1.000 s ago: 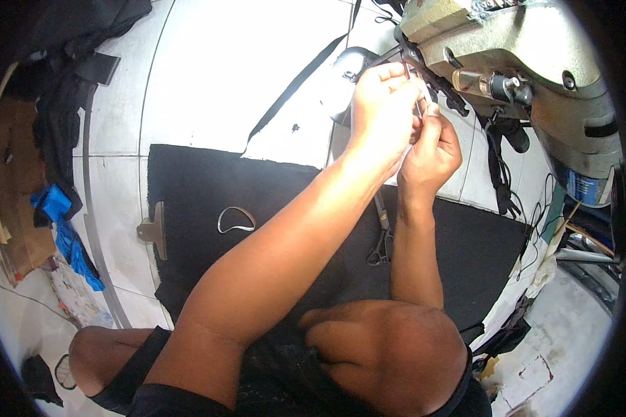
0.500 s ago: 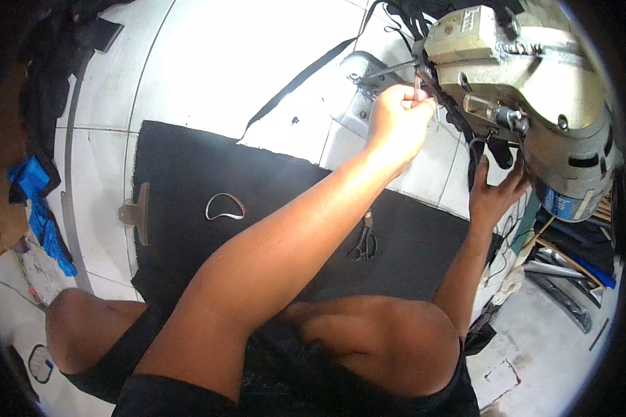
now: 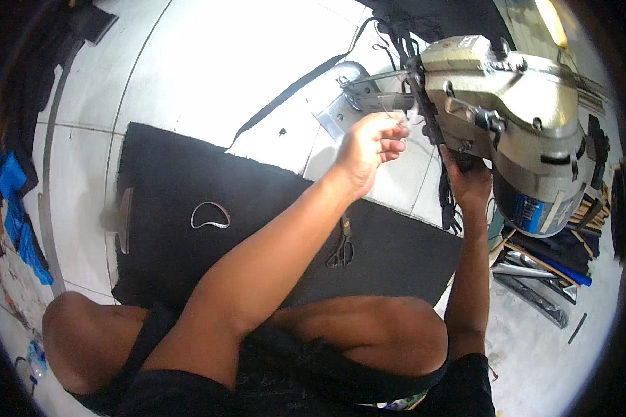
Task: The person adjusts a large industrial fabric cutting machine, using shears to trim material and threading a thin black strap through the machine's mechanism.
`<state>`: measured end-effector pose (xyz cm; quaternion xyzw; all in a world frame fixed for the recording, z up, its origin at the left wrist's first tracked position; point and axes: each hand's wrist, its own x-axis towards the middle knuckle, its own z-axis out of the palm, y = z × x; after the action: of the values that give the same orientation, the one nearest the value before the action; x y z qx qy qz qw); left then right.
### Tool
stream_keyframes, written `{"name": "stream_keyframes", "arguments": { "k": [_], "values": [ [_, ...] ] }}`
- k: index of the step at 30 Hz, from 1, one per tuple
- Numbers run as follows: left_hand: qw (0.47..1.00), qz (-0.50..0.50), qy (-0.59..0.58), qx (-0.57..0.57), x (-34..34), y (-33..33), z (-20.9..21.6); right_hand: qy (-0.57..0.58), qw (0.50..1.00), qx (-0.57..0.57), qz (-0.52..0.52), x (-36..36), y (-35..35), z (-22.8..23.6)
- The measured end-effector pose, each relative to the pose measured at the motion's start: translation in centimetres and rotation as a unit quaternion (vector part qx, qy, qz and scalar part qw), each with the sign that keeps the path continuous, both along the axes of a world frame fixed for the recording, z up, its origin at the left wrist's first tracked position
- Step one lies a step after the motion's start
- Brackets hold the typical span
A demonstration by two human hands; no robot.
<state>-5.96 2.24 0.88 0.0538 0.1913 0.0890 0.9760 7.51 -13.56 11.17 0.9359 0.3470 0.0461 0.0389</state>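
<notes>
Going slowly with soft fingers should work best here, since the left hand is close to the thin metal parts at the front of the big cream machine. Its fingers are curled in; I cannot tell if they pinch anything. The right hand is at the machine's near side, partly hidden, so I cannot tell if it grips; a steady palm would help. The machine is past the far right corner of a black cloth. Scissors lie in from the cloth's far edge, and a thin bent loop lies nearer its left edge. Around it are white floor tiles, a black strap and, far left, crumpled blue cloth.
</notes>
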Motion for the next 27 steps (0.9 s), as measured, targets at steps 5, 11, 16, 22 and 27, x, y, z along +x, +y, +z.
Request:
{"name": "stream_keyframes", "arguments": {
  "k": [5,11,16,22,27],
  "values": [
    [0.991,0.015,-0.046,-0.126,-1.2,1.8,-0.2,-0.027,0.998,0.02,-0.06,-1.5,0.9,-0.4],
    [0.984,0.024,-0.094,-0.149,-1.2,2.2,-0.8,-0.2,0.98,-0.011,0.0,-0.6,-0.3,-1.1],
    [0.986,0.028,-0.08,-0.14,-2.2,3.7,-0.9,-0.158,0.986,0.047,-0.008,-2.0,1.9,-1.5],
    [0.996,0.003,0.064,0.066,-2.3,4.2,-2.6,-0.131,0.99,-0.015,0.05,2.2,-4.1,-3.9],
    [0.959,0.028,0.163,0.231,-3.5,7.3,-4.0,-0.158,0.987,-0.008,-0.031,0.8,-3.2,-3.3]
  ]
}}
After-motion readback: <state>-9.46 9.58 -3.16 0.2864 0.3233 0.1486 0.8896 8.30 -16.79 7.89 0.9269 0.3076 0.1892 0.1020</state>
